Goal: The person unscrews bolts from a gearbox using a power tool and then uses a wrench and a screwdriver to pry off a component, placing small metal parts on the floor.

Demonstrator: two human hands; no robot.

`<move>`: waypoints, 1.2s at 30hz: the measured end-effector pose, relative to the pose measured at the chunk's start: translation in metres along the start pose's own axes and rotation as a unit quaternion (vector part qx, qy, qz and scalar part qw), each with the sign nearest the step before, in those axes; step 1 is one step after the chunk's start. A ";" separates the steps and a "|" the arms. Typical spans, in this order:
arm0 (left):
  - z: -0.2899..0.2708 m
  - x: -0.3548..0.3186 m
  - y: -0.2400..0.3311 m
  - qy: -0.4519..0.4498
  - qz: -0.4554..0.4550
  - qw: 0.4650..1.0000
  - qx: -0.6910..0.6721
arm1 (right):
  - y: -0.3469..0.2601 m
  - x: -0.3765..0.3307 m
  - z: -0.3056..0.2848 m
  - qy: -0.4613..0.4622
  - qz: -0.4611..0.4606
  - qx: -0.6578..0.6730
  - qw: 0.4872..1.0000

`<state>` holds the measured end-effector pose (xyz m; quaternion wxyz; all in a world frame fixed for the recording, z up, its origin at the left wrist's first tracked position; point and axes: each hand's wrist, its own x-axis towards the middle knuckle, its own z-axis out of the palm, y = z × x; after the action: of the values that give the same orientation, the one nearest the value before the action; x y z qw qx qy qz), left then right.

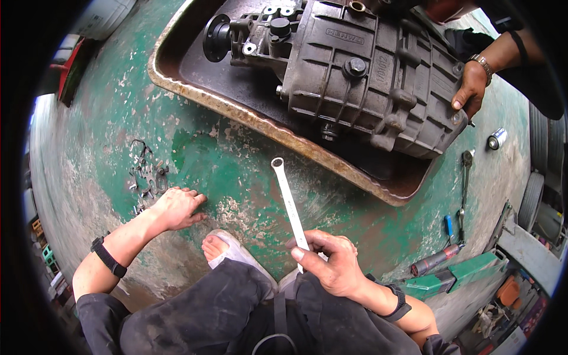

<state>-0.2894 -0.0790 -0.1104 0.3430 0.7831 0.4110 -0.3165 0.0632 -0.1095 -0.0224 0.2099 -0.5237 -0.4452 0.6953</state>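
My right hand (328,260) grips a silver ring spanner (289,198) near its lower end, and the ring end points up and away from me. To the left, my left hand (179,209) hangs over the floor with its fingers stretched out and nothing in it. Just beyond that hand lies a scatter of small bolts and metal clips (148,174). Ahead of me a grey cast gearbox (337,53) rests in a rusty-rimmed metal tray (236,116). Another person's hand (473,86), with a wristwatch, touches the gearbox's right end.
On the right floor lie a ratchet wrench (465,183), a small metal can (497,138), a blue-handled tool (448,225) and a dark red cylindrical tool (436,259). A green metal piece (479,267) and a grey beam (526,254) border that side. A white bucket (103,16) stands far left.
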 end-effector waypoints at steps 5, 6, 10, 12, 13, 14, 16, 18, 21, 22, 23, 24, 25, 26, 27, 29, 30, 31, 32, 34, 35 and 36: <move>0.002 0.001 -0.001 -0.019 0.012 1.000 0.006 | -0.001 0.001 0.000 -0.022 0.006 -0.029 0.999; 0.002 0.002 -0.002 -0.021 0.015 1.000 0.003 | -0.001 0.001 0.000 -0.027 0.011 -0.046 0.999; 0.003 0.003 -0.002 -0.008 0.022 1.000 -0.001 | -0.002 0.002 0.000 -0.033 0.047 -0.024 0.998; 0.004 0.005 -0.002 -0.002 0.020 1.000 -0.001 | -0.002 0.002 0.001 -0.031 0.070 -0.029 0.997; 0.004 0.005 -0.002 -0.003 0.020 1.000 0.000 | -0.002 0.002 0.001 -0.034 0.079 -0.037 0.996; 0.004 0.005 -0.003 0.002 0.023 1.000 -0.001 | -0.002 0.002 0.001 -0.036 0.079 -0.013 0.996; 0.005 0.006 -0.003 0.006 0.027 1.000 0.000 | -0.001 0.002 0.001 -0.036 0.088 -0.016 0.995; 0.005 0.007 -0.003 0.008 0.029 1.000 0.001 | -0.001 0.003 0.002 -0.043 0.079 -0.013 0.996; 0.006 0.008 -0.003 0.009 0.030 1.000 0.002 | -0.001 0.003 0.002 -0.056 0.074 -0.033 0.995; 0.007 0.008 -0.003 0.004 0.027 1.000 0.006 | -0.001 0.003 0.002 -0.057 0.076 -0.052 0.994; 0.008 0.009 -0.002 -0.006 0.022 1.000 0.008 | -0.001 0.003 0.003 -0.056 0.072 -0.020 0.996; 0.008 0.009 -0.002 -0.012 0.019 1.000 0.008 | 0.000 0.003 0.003 -0.051 0.071 0.000 0.996; 0.009 0.009 -0.002 -0.015 0.019 1.000 0.010 | 0.001 0.003 0.004 -0.050 0.069 0.012 0.996; 0.010 0.009 -0.002 -0.015 0.020 1.000 0.010 | 0.002 0.003 0.004 -0.049 0.072 0.023 0.996; 0.010 0.009 -0.002 -0.013 0.020 1.000 0.010 | 0.003 0.003 0.005 -0.051 0.072 0.025 0.996; 0.009 0.009 -0.002 -0.006 0.026 1.000 0.011 | 0.005 0.004 0.006 -0.055 0.065 0.026 0.996; 0.007 0.009 -0.002 -0.008 0.029 0.999 0.010 | 0.007 0.004 0.006 -0.057 0.057 0.026 0.996; 0.006 0.009 -0.001 0.007 0.032 0.999 0.013 | 0.008 0.004 0.007 -0.059 0.052 0.015 0.997; 0.003 0.009 0.001 0.017 0.036 0.999 0.015 | 0.008 0.005 0.007 -0.059 0.031 0.005 0.998; -0.005 0.007 0.007 0.088 0.054 0.994 -0.016 | 0.009 0.005 0.007 -0.062 -0.001 -0.050 0.997; -0.009 0.005 0.012 0.148 0.070 0.985 -0.051 | 0.008 0.005 0.007 -0.065 -0.001 -0.044 0.997; -0.014 0.004 0.017 0.184 0.069 0.977 -0.083 | 0.008 0.006 0.007 -0.071 0.001 -0.054 0.996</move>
<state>-0.2704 -0.0734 -0.1007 0.3464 0.8230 0.4371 -0.1079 0.0563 -0.1121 -0.0316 0.1481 -0.4840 -0.4954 0.7060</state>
